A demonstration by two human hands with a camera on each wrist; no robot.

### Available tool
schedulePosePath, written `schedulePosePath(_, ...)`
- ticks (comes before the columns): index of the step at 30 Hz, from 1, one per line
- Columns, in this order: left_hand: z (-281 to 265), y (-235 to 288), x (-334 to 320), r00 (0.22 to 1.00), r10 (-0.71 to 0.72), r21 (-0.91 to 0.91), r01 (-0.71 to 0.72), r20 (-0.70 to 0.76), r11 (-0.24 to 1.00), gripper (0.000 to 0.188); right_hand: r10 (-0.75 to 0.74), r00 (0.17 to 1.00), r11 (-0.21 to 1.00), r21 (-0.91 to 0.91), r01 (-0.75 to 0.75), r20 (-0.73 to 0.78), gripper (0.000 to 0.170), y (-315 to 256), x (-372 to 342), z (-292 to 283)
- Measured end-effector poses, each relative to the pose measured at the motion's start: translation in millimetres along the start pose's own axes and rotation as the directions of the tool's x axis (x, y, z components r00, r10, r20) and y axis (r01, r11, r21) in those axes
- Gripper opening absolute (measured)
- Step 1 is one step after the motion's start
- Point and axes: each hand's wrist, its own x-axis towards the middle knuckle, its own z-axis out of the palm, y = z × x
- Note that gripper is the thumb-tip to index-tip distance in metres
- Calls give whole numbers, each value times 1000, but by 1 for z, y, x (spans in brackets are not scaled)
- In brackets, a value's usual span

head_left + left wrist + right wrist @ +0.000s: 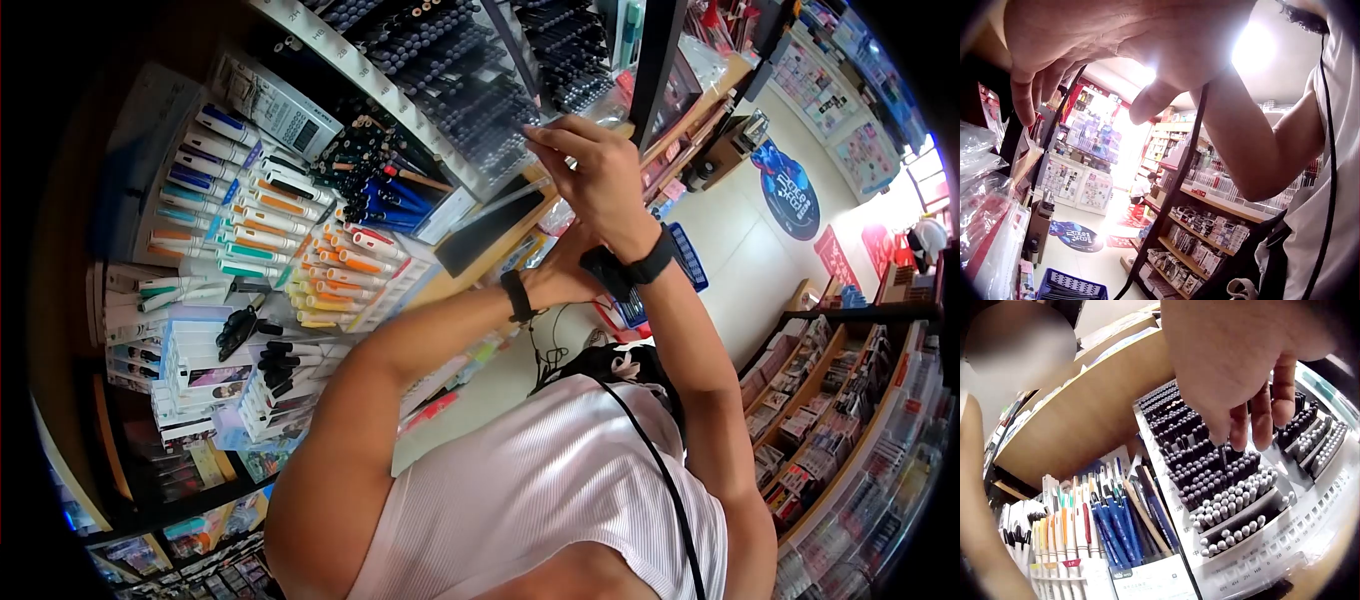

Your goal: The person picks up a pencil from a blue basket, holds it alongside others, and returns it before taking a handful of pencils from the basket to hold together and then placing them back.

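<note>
In the head view, my right hand (600, 175) reaches over a rack of pencils (480, 115) with dark barrels. The right wrist view has its thumb and fingertips close together at the top of a dark pencil (1226, 453), pinching it among the rows. Below the right wrist is my left hand (560, 275), partly hidden in the head view. From close by, the left hand (1116, 44) shows a spread thumb and loosely hanging fingers. Black strips (1166, 209) run down from it toward a blue basket (1088, 289) containing dark sticks.
Left of the rack stand white pens (250, 215), orange markers (345, 275), blue pens (1113, 525) and a calculator box (290, 120). A wooden panel (1094, 406) borders the pencils. Shelves of boxed goods (820, 400) and a round floor sticker (785, 190) lie off to the right.
</note>
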Motion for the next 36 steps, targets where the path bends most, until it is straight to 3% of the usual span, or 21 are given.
schedulePosePath(7, 16, -28, -2, 995, 87, 282, -72, -40, 957, 47, -34, 999, 997, -66, 32, -24, 16, -1, 10, 19)
schedulePosePath(9, 9, -11, -7, 993, -74, 533, 13, 92, 846, 48, -23, 999, 998, -58, 21, -33, 16, 0, 12, 24)
schedulePosePath(11, 0, 4, -7, 990, -18, 605, -73, 143, 793, 47, -93, 988, 994, 37, 98, -119, 16, 7, 14, 24)
schedulePosePath(12, 0, 6, -7, 981, 36, 664, -155, 189, 732, 47, 23, 999, 997, 73, -20, -41, 17, 8, 15, 27)
schedulePosePath(14, 23, -53, -2, 989, 142, 517, -145, 46, 843, 47, 68, 997, 985, 164, -60, -44, 12, 12, 17, 31)
schedulePosePath(15, 28, -38, -4, 983, 160, 541, -182, 88, 821, 49, 56, 995, 982, 187, -41, -79, 10, 15, 13, 30)
schedulePosePath(18, 14, -23, -7, 996, 73, 567, -88, 49, 819, 58, -52, 991, 998, 31, 56, -121, 10, 17, 9, 34)
schedulePosePath(19, 22, -42, -10, 980, 199, 548, -150, -30, 823, 60, -82, 992, 996, -43, 78, -98, 12, 18, 5, 34)
schedulePosePath(20, 22, -39, -11, 980, 197, 539, -156, -18, 827, 60, -111, 991, 988, -114, 103, -71, 14, 16, 3, 32)
schedulePosePath(22, 21, -32, -13, 985, 160, 670, -165, 69, 724, 60, -123, 992, 977, -180, 117, -22, 22, 15, -5, 26)
schedulePosePath(23, 20, -29, -8, 962, 211, 804, -260, 171, 535, 53, -91, 996, 985, -146, 90, 0, 24, 12, -10, 21)
schedulePosePath(24, 18, -25, -9, 962, 207, 798, -264, 178, 542, 53, -57, 998, 992, -110, 59, 22, 27, 9, -15, 16)
schedulePosePath(26, 12, -13, -9, 991, 131, 246, -125, -11, 961, 45, -50, 998, 998, -47, 52, 41, 31, 15, -35, 0)
schedulePosePath(27, 11, -27, 0, 979, 151, 311, -188, 141, 932, 44, 41, 999, 997, 69, -41, 1, 28, 22, -52, -4)
schedulePosePath(28, 15, -37, 1, 976, 143, 392, -198, 163, 899, 48, 139, 990, 973, 188, -131, -26, 25, 31, -72, -8)
schedulePosePath(30, 7, -19, 2, 917, -61, 480, -149, 394, 865, 48, 344, 935, 932, 86, -351, 82, 20, 75, -131, -15)
schedulePosePath(31, 12, -47, -8, 912, 154, 411, -315, 380, 855, 50, 460, 880, 887, -20, -461, 116, 19, 97, -163, -20)
schedulePosePath(32, 15, -47, -8, 916, 144, 397, -299, 376, 868, 50, 572, 808, 820, -130, -558, 140, 17, 121, -201, -24)
schedulePosePath(33, 14, -42, -5, 894, -34, 458, -195, 446, 867, 53, 616, 766, 781, -269, -564, 185, 18, 153, -251, -25)
schedulePosePath(34, 13, -40, -3, 842, -209, 526, -100, 498, 845, 56, 717, 654, 694, -332, -639, 240, 18, 176, -300, -33)
schedulePosePath(36, 14, -43, -3, 866, -202, 555, -101, 458, 825, 59, 881, 407, 472, -478, -741, 240, 17, 193, -382, -48)
